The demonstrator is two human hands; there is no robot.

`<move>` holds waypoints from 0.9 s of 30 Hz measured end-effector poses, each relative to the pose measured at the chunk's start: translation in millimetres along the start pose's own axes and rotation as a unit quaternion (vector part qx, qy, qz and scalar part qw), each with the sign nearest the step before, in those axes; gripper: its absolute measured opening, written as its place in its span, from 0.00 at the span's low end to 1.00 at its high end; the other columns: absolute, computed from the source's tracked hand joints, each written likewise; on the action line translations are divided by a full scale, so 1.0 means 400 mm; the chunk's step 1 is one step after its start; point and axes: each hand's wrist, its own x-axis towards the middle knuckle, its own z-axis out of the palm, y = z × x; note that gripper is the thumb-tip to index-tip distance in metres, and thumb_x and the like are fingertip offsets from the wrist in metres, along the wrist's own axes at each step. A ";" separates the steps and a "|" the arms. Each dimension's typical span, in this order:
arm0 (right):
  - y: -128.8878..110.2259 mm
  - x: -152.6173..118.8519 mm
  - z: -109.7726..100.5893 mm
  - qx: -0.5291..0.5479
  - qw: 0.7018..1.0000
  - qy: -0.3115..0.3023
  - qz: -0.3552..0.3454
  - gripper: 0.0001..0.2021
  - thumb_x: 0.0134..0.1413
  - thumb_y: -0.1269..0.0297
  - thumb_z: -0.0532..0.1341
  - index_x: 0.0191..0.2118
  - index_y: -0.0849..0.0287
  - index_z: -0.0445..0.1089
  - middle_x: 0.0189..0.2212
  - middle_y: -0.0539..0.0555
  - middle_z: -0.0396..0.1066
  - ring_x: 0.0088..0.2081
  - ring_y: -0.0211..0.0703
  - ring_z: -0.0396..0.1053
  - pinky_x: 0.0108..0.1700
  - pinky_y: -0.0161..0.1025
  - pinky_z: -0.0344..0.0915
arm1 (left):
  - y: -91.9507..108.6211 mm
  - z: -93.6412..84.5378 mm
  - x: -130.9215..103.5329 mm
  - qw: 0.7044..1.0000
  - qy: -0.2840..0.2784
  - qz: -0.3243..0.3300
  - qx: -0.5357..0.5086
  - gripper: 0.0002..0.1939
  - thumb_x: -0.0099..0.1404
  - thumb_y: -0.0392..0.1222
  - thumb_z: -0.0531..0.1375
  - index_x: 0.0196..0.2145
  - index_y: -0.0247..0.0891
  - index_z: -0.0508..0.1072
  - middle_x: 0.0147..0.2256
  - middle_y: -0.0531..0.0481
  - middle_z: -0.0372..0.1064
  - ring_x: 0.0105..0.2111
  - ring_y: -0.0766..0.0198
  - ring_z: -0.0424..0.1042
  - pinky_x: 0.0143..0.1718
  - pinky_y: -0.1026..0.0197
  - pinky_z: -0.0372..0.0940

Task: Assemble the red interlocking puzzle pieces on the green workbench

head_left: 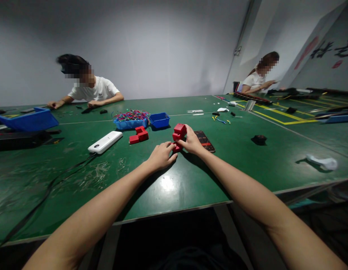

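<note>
A stack of red angular blocks [179, 129] stands on the green table between my hands. My right hand [193, 142] is closed around its right side, with the thumb across the front and the fingers behind, partly hidden. Low on the left, my left hand [161, 155] grips the bottom red part between bent fingers and thumb. Whether the stack is one piece or several cannot be told. Another red block piece [139, 135], stepped in shape, lies left of my hands. Just behind my right hand a dark phone [205, 141] lies flat with its screen lit.
A white power bank [105, 142] with a black strap lies to the left. Behind are a blue bin [131, 124] heaped with colourful wires and a smaller blue bin [160, 120]. A black object [259, 140] sits right. Two people in white shirts sit across the table.
</note>
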 end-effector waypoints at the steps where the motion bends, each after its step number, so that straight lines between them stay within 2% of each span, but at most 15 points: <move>1: 0.002 0.001 0.000 0.000 1.000 -0.006 0.002 0.32 0.46 0.60 0.64 0.57 0.64 0.55 0.51 0.65 0.63 0.52 0.53 0.63 0.57 0.53 0.58 | 0.000 -0.001 0.001 1.000 0.000 0.001 0.004 0.18 0.64 0.48 0.54 0.50 0.39 0.68 0.53 0.37 0.64 0.51 0.47 0.66 0.50 0.45 0.62; 4: 0.010 0.003 0.002 -0.009 1.000 -0.019 0.018 0.31 0.47 0.62 0.63 0.57 0.66 0.56 0.51 0.67 0.63 0.53 0.55 0.63 0.57 0.53 0.58 | -0.002 -0.004 0.002 1.000 0.002 0.009 0.003 0.17 0.64 0.47 0.53 0.48 0.40 0.68 0.52 0.38 0.65 0.49 0.50 0.68 0.49 0.47 0.64; 7: 0.016 0.005 0.006 -0.043 0.999 -0.002 0.024 0.31 0.50 0.67 0.60 0.60 0.67 0.53 0.56 0.69 0.58 0.59 0.56 0.56 0.59 0.55 0.55 | -0.006 -0.003 0.002 1.000 0.002 0.014 0.002 0.17 0.65 0.47 0.53 0.49 0.40 0.68 0.51 0.38 0.65 0.48 0.50 0.68 0.48 0.48 0.64; 9: 0.013 0.004 0.006 -0.069 0.998 0.004 0.001 0.31 0.51 0.69 0.58 0.61 0.64 0.53 0.59 0.68 0.55 0.62 0.55 0.52 0.60 0.55 0.54 | -0.007 -0.001 0.002 1.000 0.003 0.015 0.004 0.17 0.65 0.47 0.53 0.49 0.40 0.67 0.51 0.38 0.65 0.47 0.51 0.68 0.48 0.48 0.65; 12: -0.003 0.000 -0.002 -0.101 0.994 -0.013 -0.045 0.27 0.51 0.69 0.58 0.59 0.62 0.57 0.59 0.65 0.56 0.60 0.55 0.54 0.59 0.54 0.56 | -0.008 -0.001 0.000 1.000 0.006 0.015 0.001 0.17 0.65 0.47 0.53 0.50 0.40 0.67 0.51 0.39 0.65 0.47 0.51 0.69 0.48 0.47 0.64; 15: -0.028 -0.006 -0.015 -0.143 0.987 -0.008 -0.068 0.20 0.53 0.69 0.57 0.53 0.61 0.64 0.54 0.65 0.61 0.57 0.56 0.58 0.56 0.54 0.59 | -0.007 -0.002 0.000 1.000 0.011 0.018 -0.017 0.17 0.65 0.46 0.53 0.48 0.39 0.68 0.51 0.38 0.65 0.47 0.51 0.69 0.48 0.47 0.64; 19: -0.049 -0.011 -0.022 -0.184 0.978 -0.052 -0.081 0.14 0.55 0.67 0.57 0.47 0.61 0.69 0.47 0.63 0.67 0.50 0.53 0.62 0.51 0.49 0.62 | -0.005 -0.005 0.001 1.000 0.003 0.020 -0.003 0.16 0.65 0.46 0.53 0.48 0.40 0.68 0.50 0.40 0.66 0.47 0.53 0.68 0.49 0.49 0.64; 24: -0.040 -0.013 -0.021 -0.220 0.959 -0.178 -0.036 0.13 0.61 0.65 0.52 0.39 0.63 0.73 0.41 0.61 0.70 0.44 0.46 0.67 0.47 0.42 0.62 | -0.003 -0.008 0.001 1.000 -0.008 0.017 0.024 0.17 0.65 0.47 0.53 0.50 0.40 0.66 0.51 0.41 0.65 0.49 0.53 0.68 0.49 0.51 0.64; 27: -0.039 -0.012 -0.023 -0.215 0.963 -0.151 -0.059 0.14 0.62 0.63 0.52 0.41 0.62 0.73 0.43 0.60 0.69 0.46 0.45 0.66 0.49 0.40 0.61 | -0.004 -0.008 0.000 0.999 -0.008 0.018 0.029 0.17 0.65 0.47 0.52 0.50 0.40 0.66 0.51 0.41 0.66 0.49 0.53 0.68 0.49 0.51 0.65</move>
